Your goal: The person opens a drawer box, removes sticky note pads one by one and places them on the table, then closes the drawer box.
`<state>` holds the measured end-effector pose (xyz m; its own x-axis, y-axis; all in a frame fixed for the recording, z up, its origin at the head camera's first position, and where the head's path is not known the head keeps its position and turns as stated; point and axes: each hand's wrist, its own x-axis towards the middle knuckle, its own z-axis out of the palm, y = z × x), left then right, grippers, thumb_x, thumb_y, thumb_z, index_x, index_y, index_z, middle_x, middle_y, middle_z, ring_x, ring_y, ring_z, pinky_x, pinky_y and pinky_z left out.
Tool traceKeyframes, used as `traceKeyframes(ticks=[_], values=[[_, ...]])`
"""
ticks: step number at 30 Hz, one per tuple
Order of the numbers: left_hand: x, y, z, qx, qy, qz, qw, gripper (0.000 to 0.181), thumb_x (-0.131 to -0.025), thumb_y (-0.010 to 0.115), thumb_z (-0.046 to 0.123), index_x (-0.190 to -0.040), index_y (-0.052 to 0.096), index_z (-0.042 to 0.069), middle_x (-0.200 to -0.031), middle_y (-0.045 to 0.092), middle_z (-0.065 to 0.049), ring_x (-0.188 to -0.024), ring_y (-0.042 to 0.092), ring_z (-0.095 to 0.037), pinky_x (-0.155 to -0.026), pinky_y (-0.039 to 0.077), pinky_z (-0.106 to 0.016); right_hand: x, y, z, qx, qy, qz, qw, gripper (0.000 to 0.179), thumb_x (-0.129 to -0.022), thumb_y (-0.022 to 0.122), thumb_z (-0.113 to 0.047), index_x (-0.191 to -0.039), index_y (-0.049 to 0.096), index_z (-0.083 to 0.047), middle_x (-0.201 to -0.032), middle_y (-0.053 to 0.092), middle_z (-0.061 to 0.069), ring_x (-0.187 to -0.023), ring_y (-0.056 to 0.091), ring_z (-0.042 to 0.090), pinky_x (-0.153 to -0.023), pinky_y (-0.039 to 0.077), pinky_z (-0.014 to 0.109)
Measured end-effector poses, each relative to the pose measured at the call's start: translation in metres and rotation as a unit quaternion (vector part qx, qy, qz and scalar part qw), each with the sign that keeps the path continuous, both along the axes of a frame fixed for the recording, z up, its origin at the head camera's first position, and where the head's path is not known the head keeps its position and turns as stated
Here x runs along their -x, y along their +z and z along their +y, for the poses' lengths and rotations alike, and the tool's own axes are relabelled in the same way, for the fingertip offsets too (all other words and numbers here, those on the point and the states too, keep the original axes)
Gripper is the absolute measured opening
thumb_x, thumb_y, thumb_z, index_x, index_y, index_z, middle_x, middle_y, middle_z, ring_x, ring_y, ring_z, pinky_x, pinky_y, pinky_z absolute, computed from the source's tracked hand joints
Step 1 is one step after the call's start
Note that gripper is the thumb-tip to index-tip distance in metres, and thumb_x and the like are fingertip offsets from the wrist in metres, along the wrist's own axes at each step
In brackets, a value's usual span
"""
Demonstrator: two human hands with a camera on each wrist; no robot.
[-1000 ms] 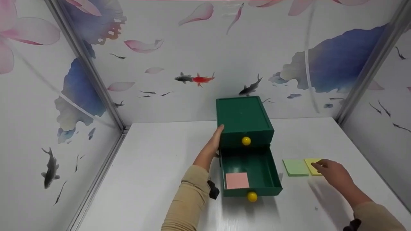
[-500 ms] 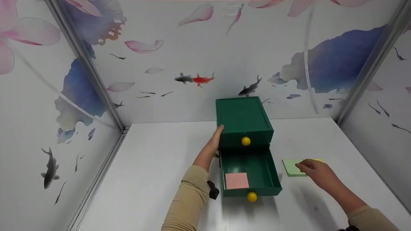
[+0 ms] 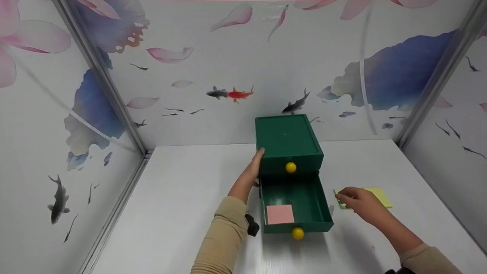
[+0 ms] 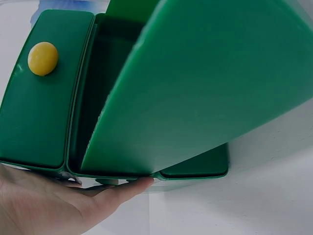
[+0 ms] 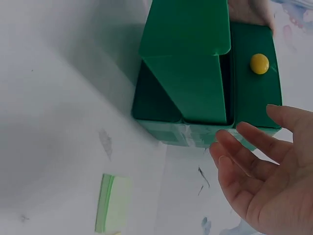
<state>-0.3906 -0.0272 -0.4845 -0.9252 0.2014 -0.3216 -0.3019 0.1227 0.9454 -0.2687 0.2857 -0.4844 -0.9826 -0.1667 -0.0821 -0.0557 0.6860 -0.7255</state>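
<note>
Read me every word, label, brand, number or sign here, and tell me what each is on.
None: I can read no text anywhere.
The green drawer unit, pink pad, yellow pad and pale green pad show no visible lettering.
The back wall has pictures, including fish, but no legible writing.

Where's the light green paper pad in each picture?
Head: the light green pad is right of the open drawer, mostly hidden by the right hand.
Left wrist: not in it.
Right wrist: near the bottom, left of the middle.
Shared landmark: the upper yellow knob, seen in all three.
</note>
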Motion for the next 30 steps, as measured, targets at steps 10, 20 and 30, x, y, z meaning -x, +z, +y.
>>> traceKeyframes(ticks=[10,20,30], values=[[0.003,0.001,-0.001,0.006,-0.007,0.006,0.9999,0.092,-0.089,0.031,0.074,-0.158,0.01,0.018,-0.153,0.023,-0.026,-0.134,0.031,-0.046,-0.099,0.03,-0.068,0.004,0.014,-0.038,0.025,0.021,-0.005,0.9995,0.038,-0.1,0.057,-0.033,-0.117,0.065,0.0,-0.105,0.066,0.011,-0.088,0.06,0.024,-0.075,0.053,0.039],[0.003,0.002,-0.002,0.005,0.002,0.0,1.0,0.095,-0.087,0.032,0.075,-0.158,0.012,0.015,-0.152,0.025,-0.026,-0.133,0.032,-0.046,-0.099,0.03,-0.068,0.012,0.009,-0.077,0.017,0.05,-0.015,0.9985,0.032,-0.098,0.06,-0.032,-0.113,0.067,-0.006,-0.1,0.065,0.006,-0.084,0.057,0.02,-0.079,0.052,0.04],[0.002,0.002,0.001,0.008,-0.004,0.004,1.0,0.094,-0.088,0.031,0.075,-0.158,0.014,0.014,-0.152,0.026,-0.025,-0.132,0.034,-0.046,-0.098,0.03,-0.069,0.023,-0.01,-0.1,0.002,0.048,-0.047,0.9977,0.023,-0.097,0.061,-0.025,-0.111,0.069,-0.009,-0.102,0.065,0.001,-0.086,0.057,0.02,-0.083,0.051,0.043]])
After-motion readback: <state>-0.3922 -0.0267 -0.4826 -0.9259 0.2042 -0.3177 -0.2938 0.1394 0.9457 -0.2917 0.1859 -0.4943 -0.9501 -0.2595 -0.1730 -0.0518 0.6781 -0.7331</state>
